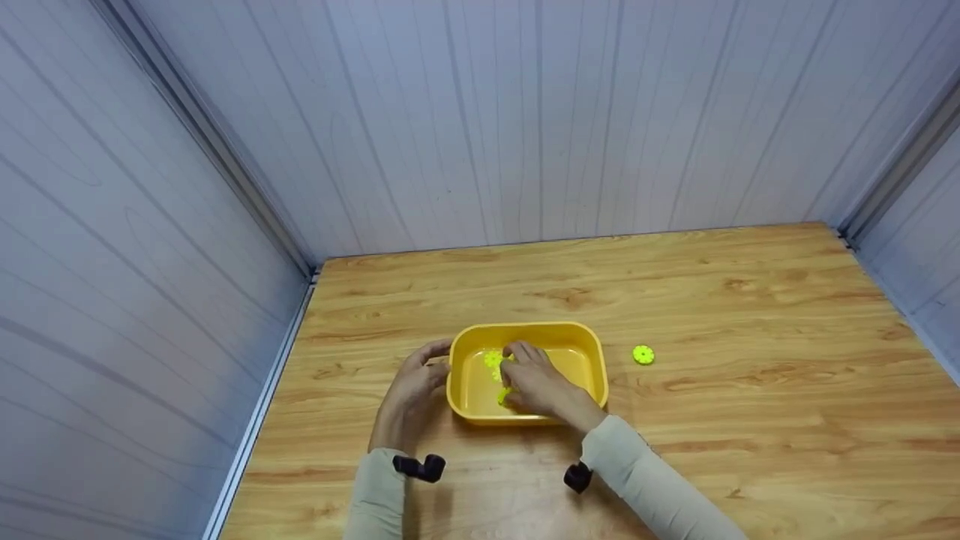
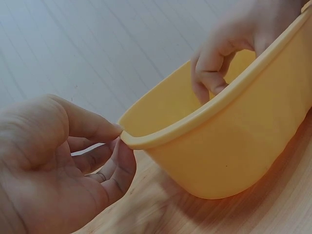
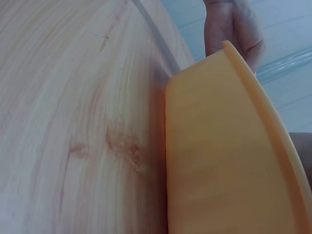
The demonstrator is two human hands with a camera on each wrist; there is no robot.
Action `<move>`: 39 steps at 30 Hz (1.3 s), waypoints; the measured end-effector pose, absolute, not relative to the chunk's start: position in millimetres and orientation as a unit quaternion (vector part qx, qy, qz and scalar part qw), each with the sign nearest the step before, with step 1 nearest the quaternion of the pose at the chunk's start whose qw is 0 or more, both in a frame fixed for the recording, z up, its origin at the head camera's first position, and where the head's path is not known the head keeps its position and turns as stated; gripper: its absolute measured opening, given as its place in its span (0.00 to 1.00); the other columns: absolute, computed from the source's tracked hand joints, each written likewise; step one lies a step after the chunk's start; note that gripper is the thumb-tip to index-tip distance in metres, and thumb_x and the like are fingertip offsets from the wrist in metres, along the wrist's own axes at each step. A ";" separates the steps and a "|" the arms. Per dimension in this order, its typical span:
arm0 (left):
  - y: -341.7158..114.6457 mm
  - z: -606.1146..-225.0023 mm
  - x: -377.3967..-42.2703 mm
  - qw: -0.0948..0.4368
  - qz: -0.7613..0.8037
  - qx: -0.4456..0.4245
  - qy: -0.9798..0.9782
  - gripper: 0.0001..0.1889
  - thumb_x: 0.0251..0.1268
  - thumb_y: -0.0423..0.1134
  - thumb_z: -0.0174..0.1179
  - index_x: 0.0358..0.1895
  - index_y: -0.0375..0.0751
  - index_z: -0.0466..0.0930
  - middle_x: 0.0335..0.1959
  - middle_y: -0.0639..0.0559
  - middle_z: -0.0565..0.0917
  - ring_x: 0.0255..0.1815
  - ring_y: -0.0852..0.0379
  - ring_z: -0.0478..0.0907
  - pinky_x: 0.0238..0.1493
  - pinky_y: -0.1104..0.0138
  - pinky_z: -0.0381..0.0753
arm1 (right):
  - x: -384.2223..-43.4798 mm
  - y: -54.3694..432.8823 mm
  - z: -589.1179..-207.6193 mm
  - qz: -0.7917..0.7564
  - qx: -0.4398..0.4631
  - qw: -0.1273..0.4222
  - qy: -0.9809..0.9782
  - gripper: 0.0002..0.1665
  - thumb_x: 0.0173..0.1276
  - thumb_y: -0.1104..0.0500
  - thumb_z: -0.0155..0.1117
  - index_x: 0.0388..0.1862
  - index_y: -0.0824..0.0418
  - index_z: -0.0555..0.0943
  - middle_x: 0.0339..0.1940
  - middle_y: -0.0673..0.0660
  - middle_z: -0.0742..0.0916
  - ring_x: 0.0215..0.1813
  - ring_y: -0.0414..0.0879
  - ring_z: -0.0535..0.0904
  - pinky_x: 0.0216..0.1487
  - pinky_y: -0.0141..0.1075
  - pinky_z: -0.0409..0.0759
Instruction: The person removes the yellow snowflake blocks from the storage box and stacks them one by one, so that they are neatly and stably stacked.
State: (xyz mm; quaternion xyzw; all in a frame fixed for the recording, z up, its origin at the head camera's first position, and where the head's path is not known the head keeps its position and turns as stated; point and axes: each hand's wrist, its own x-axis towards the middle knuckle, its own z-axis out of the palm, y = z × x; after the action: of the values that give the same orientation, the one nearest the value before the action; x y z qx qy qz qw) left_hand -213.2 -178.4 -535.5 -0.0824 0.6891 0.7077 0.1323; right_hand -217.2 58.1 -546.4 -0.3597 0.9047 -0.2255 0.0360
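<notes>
Your left hand (image 1: 414, 382) pinches the rim of the yellow basin (image 1: 472, 330) at its left end; the left wrist view shows thumb and fingertips nearly together on the lip, the other fingers loosely bent below. Your right hand (image 1: 541, 380) reaches inside, fingers bent downward at the yellow-green discs (image 1: 493, 358); whether it grips one, you cannot tell, as its fingertips are partly hidden. The basin stands on the tabletop (image 1: 750, 315), nearer the left edge than the right and well apart from the back edge. A single disc (image 1: 643, 355) lies flat just beyond the basin's right end.
</notes>
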 end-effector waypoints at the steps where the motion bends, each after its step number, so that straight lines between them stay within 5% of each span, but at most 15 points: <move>1: -178.1 -535.6 -213.2 0.132 0.709 -0.082 0.688 0.24 0.61 0.22 0.48 0.63 0.33 0.70 0.61 0.37 0.69 0.54 0.47 0.73 0.51 0.62 0.77 | -217.3 58.9 -546.1 -0.233 -0.355 0.037 0.905 0.12 0.59 0.55 0.70 0.30 0.57 0.75 0.60 0.62 0.73 0.62 0.55 0.63 0.64 0.52 0.61; 15: -177.5 -534.5 -212.6 0.136 0.709 -0.089 0.686 0.24 0.61 0.21 0.48 0.62 0.35 0.71 0.61 0.39 0.69 0.55 0.48 0.71 0.53 0.61 0.75 | -218.2 70.2 -534.5 -0.391 -0.267 0.069 0.878 0.08 0.63 0.53 0.66 0.29 0.53 0.78 0.62 0.62 0.74 0.67 0.60 0.63 0.67 0.59 0.56; 24: -178.2 -536.1 -213.0 0.132 0.711 -0.087 0.686 0.25 0.60 0.22 0.51 0.63 0.34 0.70 0.61 0.38 0.68 0.52 0.49 0.71 0.52 0.61 0.75 | -221.7 82.5 -524.2 -0.494 -0.239 0.081 0.832 0.08 0.66 0.53 0.64 0.32 0.54 0.75 0.64 0.66 0.72 0.67 0.61 0.66 0.66 0.57 0.64; 39: -178.6 -534.7 -213.3 0.135 0.700 -0.100 0.694 0.24 0.60 0.23 0.52 0.61 0.38 0.73 0.60 0.42 0.71 0.51 0.51 0.72 0.50 0.62 0.76 | -225.6 103.6 -512.7 -0.567 -0.194 0.051 0.799 0.07 0.66 0.55 0.63 0.32 0.56 0.76 0.64 0.65 0.73 0.67 0.59 0.66 0.68 0.59 0.59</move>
State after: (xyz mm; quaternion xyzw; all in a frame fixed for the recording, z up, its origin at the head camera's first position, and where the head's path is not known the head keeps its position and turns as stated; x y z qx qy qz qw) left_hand -213.3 -178.6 -534.7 -0.1005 0.6935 0.7004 0.1354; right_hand -225.6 103.6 -512.7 -0.1936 0.7993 -0.5666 0.0510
